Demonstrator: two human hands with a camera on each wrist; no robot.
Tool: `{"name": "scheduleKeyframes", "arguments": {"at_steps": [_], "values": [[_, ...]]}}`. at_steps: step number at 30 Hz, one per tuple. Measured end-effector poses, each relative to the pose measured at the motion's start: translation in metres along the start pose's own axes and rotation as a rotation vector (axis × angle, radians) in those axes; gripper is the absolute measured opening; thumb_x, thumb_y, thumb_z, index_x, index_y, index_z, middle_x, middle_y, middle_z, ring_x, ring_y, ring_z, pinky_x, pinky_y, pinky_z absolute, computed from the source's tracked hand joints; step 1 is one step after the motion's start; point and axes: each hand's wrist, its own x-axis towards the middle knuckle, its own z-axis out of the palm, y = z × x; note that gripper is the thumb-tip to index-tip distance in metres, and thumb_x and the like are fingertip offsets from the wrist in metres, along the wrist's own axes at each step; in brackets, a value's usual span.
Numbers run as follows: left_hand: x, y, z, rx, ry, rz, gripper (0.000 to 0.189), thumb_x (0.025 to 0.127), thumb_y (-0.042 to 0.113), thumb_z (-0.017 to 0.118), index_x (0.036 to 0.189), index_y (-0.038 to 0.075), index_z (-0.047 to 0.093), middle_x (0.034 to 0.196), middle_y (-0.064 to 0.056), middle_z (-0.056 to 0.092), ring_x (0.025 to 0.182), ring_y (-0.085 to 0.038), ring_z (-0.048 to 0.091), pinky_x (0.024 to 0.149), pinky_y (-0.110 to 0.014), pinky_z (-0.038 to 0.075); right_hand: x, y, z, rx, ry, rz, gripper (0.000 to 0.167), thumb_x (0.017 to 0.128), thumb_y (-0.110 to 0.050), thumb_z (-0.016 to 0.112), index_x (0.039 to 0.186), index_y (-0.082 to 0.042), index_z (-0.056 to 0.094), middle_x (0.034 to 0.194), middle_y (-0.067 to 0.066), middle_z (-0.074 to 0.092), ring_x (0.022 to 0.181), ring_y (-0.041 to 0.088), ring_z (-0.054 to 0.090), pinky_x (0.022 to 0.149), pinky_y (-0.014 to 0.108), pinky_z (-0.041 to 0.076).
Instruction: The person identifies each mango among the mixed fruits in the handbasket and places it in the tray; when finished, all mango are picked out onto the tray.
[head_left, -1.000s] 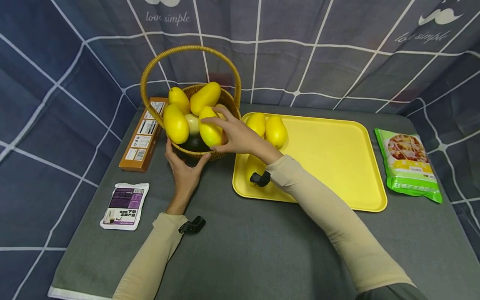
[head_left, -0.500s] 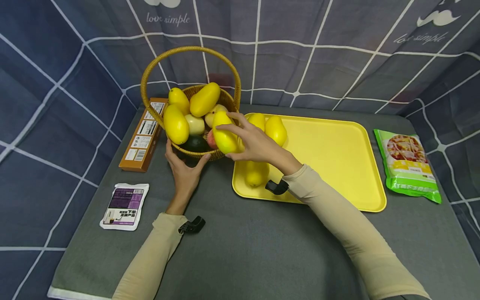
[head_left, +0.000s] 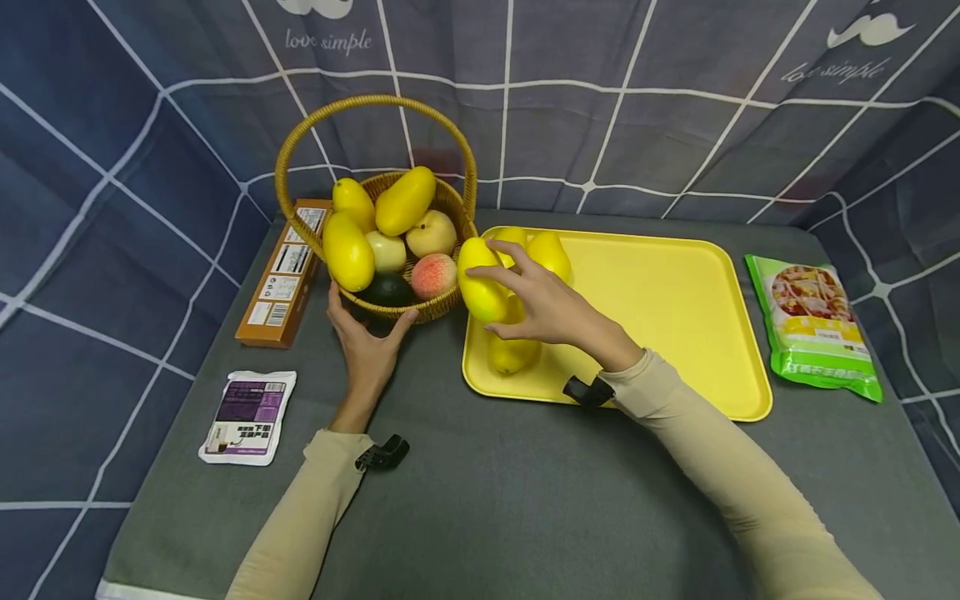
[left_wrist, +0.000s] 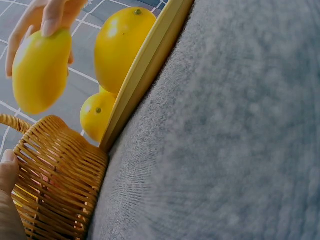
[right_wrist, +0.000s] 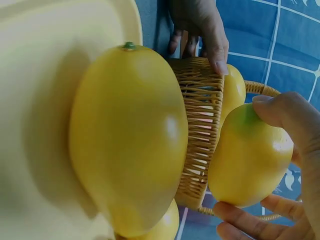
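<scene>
My right hand (head_left: 562, 302) pinches a yellow mango (head_left: 481, 282) between thumb and fingers, raised over the left end of the yellow tray (head_left: 660, 325). In the right wrist view the held mango (right_wrist: 250, 160) has a greenish end under the thumb. My left hand (head_left: 365, 357) holds the near side of the wicker basket (head_left: 437, 311), its thumb against the rim. Inside the basket are several mangoes (head_left: 406, 201), a pinkish peach (head_left: 433, 276), a dark green avocado (head_left: 387, 290) and two pale round fruits (head_left: 431, 234). More mangoes (head_left: 513, 355) lie on the tray's left end.
Left of the basket lies an orange-brown box (head_left: 281, 287), with a white and purple pouch (head_left: 247, 418) nearer the front. A green food packet (head_left: 821, 325) lies right of the tray. The basket's tall handle (head_left: 375, 100) arches above it, close to the checked curtain (head_left: 555, 133).
My right hand has carried the mango rightward out of the basket to above the tray's left edge, uncovering the peach and a pale fruit. The left hand has stayed on the basket.
</scene>
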Motion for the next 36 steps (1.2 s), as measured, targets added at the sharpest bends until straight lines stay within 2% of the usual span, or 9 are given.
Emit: {"name": "scheduleKeyframes", "arguments": {"at_steps": [5, 9, 15, 20, 24, 31, 36], "values": [[0.000, 0.001, 0.001, -0.003, -0.002, 0.003, 0.107, 0.077, 0.012, 0.083, 0.152, -0.005, 0.010, 0.159, -0.022, 0.013, 0.147, -0.029, 0.017, 0.117, -0.056, 0.014, -0.014, 0.003, -0.001, -0.006, 0.032, -0.006, 0.067, 0.079, -0.035, 0.079, 0.140, -0.027, 0.051, 0.154, 0.014, 0.029, 0.116, 0.035, 0.056, 0.087, 0.044, 0.051], [0.001, 0.001, 0.000, -0.005, 0.001, 0.010, 0.107, 0.077, 0.012, 0.084, 0.152, -0.005, 0.010, 0.158, -0.023, 0.013, 0.146, -0.029, 0.018, 0.118, -0.056, 0.014, -0.024, 0.006, -0.001, -0.022, 0.045, 0.001, 0.067, 0.078, -0.035, 0.079, 0.139, -0.025, 0.052, 0.153, 0.016, 0.031, 0.108, 0.034, 0.059, 0.085, 0.048, 0.050], [0.000, 0.004, 0.001, -0.003, 0.001, 0.013, 0.106, 0.076, 0.010, 0.084, 0.152, -0.006, 0.010, 0.157, -0.024, 0.014, 0.145, -0.031, 0.018, 0.117, -0.056, 0.014, -0.040, 0.012, -0.005, -0.072, 0.061, 0.054, 0.068, 0.076, -0.036, 0.080, 0.137, -0.026, 0.053, 0.152, 0.016, 0.033, 0.090, 0.032, 0.059, 0.084, 0.052, 0.047], [0.000, 0.005, 0.001, -0.007, 0.003, 0.003, 0.106, 0.076, 0.007, 0.083, 0.152, -0.007, 0.010, 0.156, -0.024, 0.015, 0.145, -0.032, 0.019, 0.115, -0.058, 0.018, -0.056, 0.017, -0.009, -0.090, 0.050, 0.107, 0.068, 0.075, -0.036, 0.080, 0.136, -0.027, 0.052, 0.150, 0.015, 0.034, 0.087, 0.028, 0.058, 0.082, 0.049, 0.046], [0.000, 0.004, 0.001, -0.007, 0.004, 0.002, 0.106, 0.076, 0.008, 0.083, 0.152, -0.006, 0.010, 0.157, -0.024, 0.014, 0.145, -0.031, 0.019, 0.116, -0.057, 0.018, -0.071, 0.022, -0.010, -0.105, 0.033, 0.161, 0.068, 0.075, -0.036, 0.080, 0.136, -0.028, 0.052, 0.149, 0.014, 0.035, 0.084, 0.025, 0.057, 0.083, 0.048, 0.046], [0.004, -0.041, 0.005, 0.001, 0.023, -0.022, 0.113, 0.074, 0.024, 0.087, 0.156, 0.016, 0.009, 0.161, -0.002, 0.011, 0.146, -0.015, 0.018, 0.114, -0.051, 0.029, -0.091, 0.030, -0.007, -0.114, 0.017, 0.215, 0.067, 0.074, -0.037, 0.081, 0.135, -0.028, 0.053, 0.147, 0.014, 0.037, 0.080, 0.027, 0.057, 0.085, 0.052, 0.045], [0.003, -0.042, 0.006, 0.001, 0.021, -0.030, 0.113, 0.074, 0.028, 0.087, 0.156, 0.019, 0.009, 0.161, 0.002, 0.011, 0.146, -0.012, 0.018, 0.114, -0.049, 0.029, -0.101, 0.033, -0.005, -0.102, -0.011, 0.230, 0.069, 0.074, -0.036, 0.082, 0.135, -0.028, 0.053, 0.147, 0.015, 0.037, 0.085, 0.029, 0.057, 0.086, 0.053, 0.045]]}}
